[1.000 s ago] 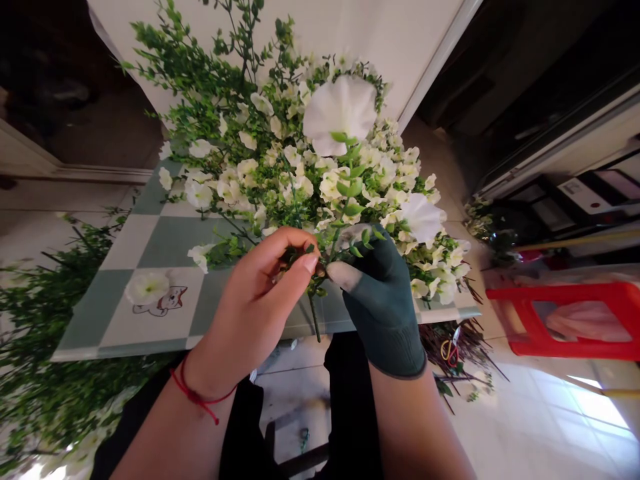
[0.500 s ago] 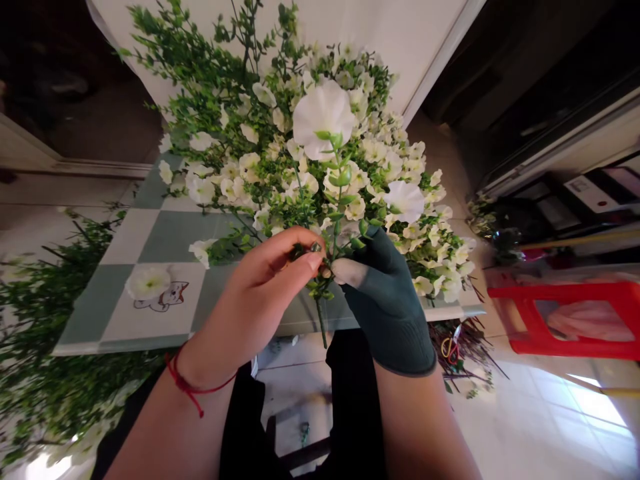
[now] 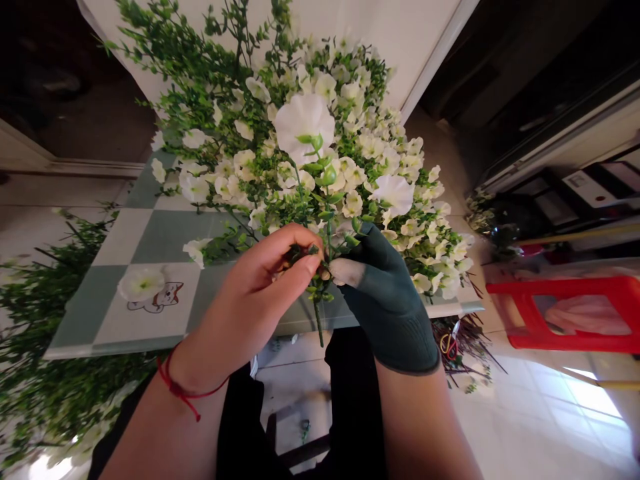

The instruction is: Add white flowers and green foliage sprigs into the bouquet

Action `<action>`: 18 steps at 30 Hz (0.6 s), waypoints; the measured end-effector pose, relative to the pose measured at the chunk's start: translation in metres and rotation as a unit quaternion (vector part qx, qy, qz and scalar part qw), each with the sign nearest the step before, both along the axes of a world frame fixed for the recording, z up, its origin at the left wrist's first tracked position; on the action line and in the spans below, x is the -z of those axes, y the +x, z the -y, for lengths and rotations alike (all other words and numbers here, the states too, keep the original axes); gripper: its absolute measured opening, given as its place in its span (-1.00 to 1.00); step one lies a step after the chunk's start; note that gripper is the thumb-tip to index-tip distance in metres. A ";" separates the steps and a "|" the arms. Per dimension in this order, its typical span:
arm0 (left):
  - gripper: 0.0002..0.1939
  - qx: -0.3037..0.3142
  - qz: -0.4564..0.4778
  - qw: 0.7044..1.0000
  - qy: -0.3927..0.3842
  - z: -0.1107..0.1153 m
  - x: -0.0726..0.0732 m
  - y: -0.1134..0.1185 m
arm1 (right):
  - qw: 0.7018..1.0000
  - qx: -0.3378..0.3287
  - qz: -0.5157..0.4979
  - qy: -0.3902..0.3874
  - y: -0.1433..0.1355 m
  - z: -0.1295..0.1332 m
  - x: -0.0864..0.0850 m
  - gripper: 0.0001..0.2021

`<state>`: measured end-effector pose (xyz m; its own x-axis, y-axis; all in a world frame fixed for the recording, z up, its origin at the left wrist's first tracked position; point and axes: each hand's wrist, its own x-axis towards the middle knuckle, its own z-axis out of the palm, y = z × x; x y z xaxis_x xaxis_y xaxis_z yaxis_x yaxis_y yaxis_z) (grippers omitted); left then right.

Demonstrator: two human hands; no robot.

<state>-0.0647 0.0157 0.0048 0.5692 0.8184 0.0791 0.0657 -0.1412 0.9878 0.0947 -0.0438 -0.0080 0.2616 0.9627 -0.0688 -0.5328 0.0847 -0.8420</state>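
Over the near edge of the table, both hands meet at an artificial flower stem (image 3: 319,323) with green leaves and large white blooms (image 3: 306,125). My left hand (image 3: 267,283), bare with a red string bracelet at the wrist, pinches a small dark green piece against the stem; its exact form is partly hidden by the fingers. My right hand (image 3: 390,300) wears a dark green glove with a pale thumb tip and is closed round the stem from the other side. Another white bloom (image 3: 394,195) stands just above the gloved hand.
A heap of white flowers and greenery (image 3: 240,167) covers the back of the checkered table (image 3: 163,233). One loose white bloom (image 3: 142,284) lies at left. More greenery (image 3: 40,327) is below left. Scissors (image 3: 449,343) rest on cut stems beside a red stool (image 3: 565,341).
The flower stem's top has tipped slightly to the left, and its blooms have shifted with it. Both hands keep their grip at nearly the same place.
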 end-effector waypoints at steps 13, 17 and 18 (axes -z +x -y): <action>-0.81 -0.005 0.036 0.999 -0.028 0.003 0.007 0.001 | 0.999 0.014 0.042 0.018 0.004 0.000 0.005 -0.61; -0.81 -0.013 0.022 0.999 -0.029 0.004 0.008 0.001 | 0.998 0.028 0.046 0.014 0.003 0.000 0.005 -0.62; -0.81 -0.019 0.018 0.999 -0.025 0.004 0.008 0.001 | 0.998 0.031 0.046 0.013 0.002 0.000 0.005 -0.63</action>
<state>-0.0635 0.0113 -0.0028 0.5348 0.8431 0.0569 0.0351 -0.0894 0.9954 0.0971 -0.0438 -0.0126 0.3255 0.9454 -0.0165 -0.4462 0.1382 -0.8842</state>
